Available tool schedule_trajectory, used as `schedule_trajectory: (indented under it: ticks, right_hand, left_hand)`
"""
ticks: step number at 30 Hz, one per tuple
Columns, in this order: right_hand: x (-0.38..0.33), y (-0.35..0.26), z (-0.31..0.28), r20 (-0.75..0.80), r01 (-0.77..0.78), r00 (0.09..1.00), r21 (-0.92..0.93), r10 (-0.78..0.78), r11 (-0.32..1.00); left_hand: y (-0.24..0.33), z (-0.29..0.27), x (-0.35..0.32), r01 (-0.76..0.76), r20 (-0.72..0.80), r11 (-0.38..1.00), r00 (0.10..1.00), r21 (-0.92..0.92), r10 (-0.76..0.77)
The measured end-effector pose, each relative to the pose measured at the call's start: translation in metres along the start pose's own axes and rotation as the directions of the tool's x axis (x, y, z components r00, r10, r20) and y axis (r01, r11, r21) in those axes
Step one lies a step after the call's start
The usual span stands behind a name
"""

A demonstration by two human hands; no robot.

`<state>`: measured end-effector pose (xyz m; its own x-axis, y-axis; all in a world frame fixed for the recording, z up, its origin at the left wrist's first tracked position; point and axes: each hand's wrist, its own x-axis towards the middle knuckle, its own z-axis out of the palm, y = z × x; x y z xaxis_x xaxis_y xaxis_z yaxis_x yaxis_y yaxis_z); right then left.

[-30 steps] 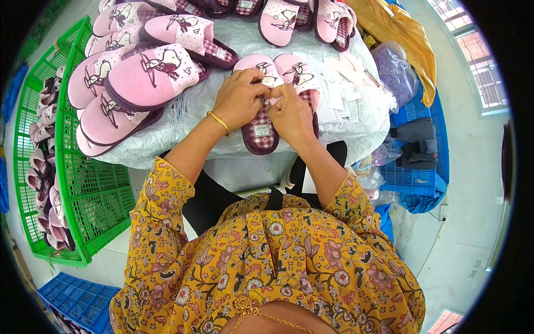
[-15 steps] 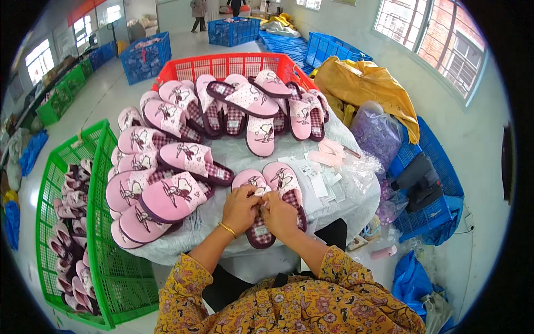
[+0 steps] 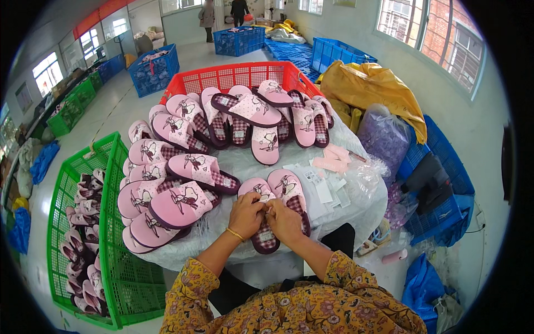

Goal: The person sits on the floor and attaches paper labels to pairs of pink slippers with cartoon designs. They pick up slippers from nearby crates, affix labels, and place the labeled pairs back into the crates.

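Note:
A pair of pink slippers with dark soles and checked linings lies before me at the near edge of a plastic-covered table. On the left slipper (image 3: 263,236) of this pair, my left hand (image 3: 246,216) is closed at the front edge of the foot opening. My right hand (image 3: 283,222) meets it there, fingers pinched together; whatever small thing is between them is hidden. The right slipper (image 3: 290,189) lies alongside, partly behind my right hand. White paper cards (image 3: 320,186) and pink strips (image 3: 334,158) are to the right of the pair.
Piled slippers (image 3: 178,203) cover the table's left and far sides. A red basket (image 3: 233,78) stands behind them. At left is a green crate (image 3: 114,250) with more slippers; at right are a purple bag (image 3: 378,133) and a blue crate (image 3: 445,206). Two people stand far off.
The whole view has shifted, so the table sits slightly lower and further right. My hands stay together on the same slipper, with little finger movement. The distant people have changed position slightly.

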<state>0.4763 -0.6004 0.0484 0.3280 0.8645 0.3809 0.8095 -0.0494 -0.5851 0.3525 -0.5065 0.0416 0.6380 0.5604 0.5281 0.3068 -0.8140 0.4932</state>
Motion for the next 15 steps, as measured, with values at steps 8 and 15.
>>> schedule_trajectory:
  ticks: [8,15]
  right_hand:
    - [0.0047,-0.0038,-0.0039,0.017,-0.002,1.000,-0.018,0.002,1.000]
    - [0.0056,0.0005,-0.0035,0.019,-0.024,1.000,0.019,0.024,1.000]
  left_hand:
    - [0.0028,-0.0042,0.0005,0.004,0.013,1.000,1.000,-0.029,-0.004]
    - [0.0032,-0.0018,-0.0003,-0.032,-0.010,0.999,0.999,0.022,0.033]
